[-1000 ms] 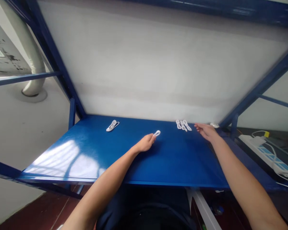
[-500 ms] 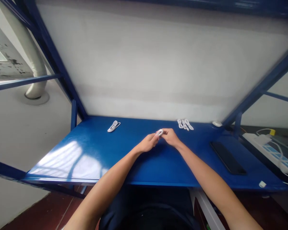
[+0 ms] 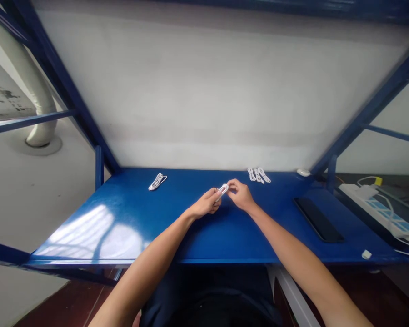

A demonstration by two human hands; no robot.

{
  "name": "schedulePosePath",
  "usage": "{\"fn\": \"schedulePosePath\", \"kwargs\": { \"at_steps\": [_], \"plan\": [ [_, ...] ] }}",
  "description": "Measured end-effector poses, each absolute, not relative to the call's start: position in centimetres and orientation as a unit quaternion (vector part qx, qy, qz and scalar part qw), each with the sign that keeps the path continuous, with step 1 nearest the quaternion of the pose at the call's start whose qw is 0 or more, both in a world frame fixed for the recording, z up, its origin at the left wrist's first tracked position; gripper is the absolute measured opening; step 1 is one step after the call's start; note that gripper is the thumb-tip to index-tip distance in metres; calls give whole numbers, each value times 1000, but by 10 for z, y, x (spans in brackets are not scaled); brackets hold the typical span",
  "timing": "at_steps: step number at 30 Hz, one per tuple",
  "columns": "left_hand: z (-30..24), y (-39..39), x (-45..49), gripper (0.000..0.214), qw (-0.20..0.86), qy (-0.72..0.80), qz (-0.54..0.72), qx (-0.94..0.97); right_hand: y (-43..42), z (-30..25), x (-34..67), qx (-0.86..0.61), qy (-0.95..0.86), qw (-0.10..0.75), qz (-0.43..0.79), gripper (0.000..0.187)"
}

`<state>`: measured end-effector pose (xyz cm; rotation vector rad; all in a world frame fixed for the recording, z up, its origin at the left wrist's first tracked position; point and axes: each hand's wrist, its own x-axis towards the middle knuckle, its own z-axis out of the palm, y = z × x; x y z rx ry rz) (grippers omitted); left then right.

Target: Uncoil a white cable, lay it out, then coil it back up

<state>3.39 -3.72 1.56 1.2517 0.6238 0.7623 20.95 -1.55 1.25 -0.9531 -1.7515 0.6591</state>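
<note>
Head view: my left hand (image 3: 206, 203) pinches one cable (image 3: 222, 189); my right hand (image 3: 240, 195) is at its end, grip unclear. The table (image 3: 163, 209) bears one coil (image 3: 157, 181) leftward, three coils (image 3: 257, 175) rightward.

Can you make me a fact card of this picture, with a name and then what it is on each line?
Left hand: holds a coiled white cable
Right hand: fingertips at that cable's right end; too small to tell if they pinch it
Table: blue
Back left of table: another white coil
Back, right of middle: three white bundles, side by side
Right part of table: flat black slab, perhaps a phone; small white block near the front edge
Far right: white power strip
</note>
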Motion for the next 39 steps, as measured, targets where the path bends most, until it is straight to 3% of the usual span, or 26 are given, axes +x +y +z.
{"fn": "schedulePosePath", "kwargs": {
  "at_steps": [10,15,21,28,34,39],
  "plan": [
    [18,-38,36,38,710,268,359,543,-17,10,212,-414,-730,514,178,12],
    [20,-37,35,35,713,261,381,528,-18,10,213,-363,-768,512,127,7],
    [18,-36,33,35,738,251,353,517,-21,19,213,-255,-830,495,18,18],
    [16,-35,36,38,717,263,378,522,-26,28,208,-233,-831,506,1,16],
    [12,-33,39,42,636,309,395,587,-30,29,205,-251,-827,500,46,17],
    [8,-33,37,33,417,370,424,714,-32,21,199,-337,-779,512,132,13]
  ]
}}
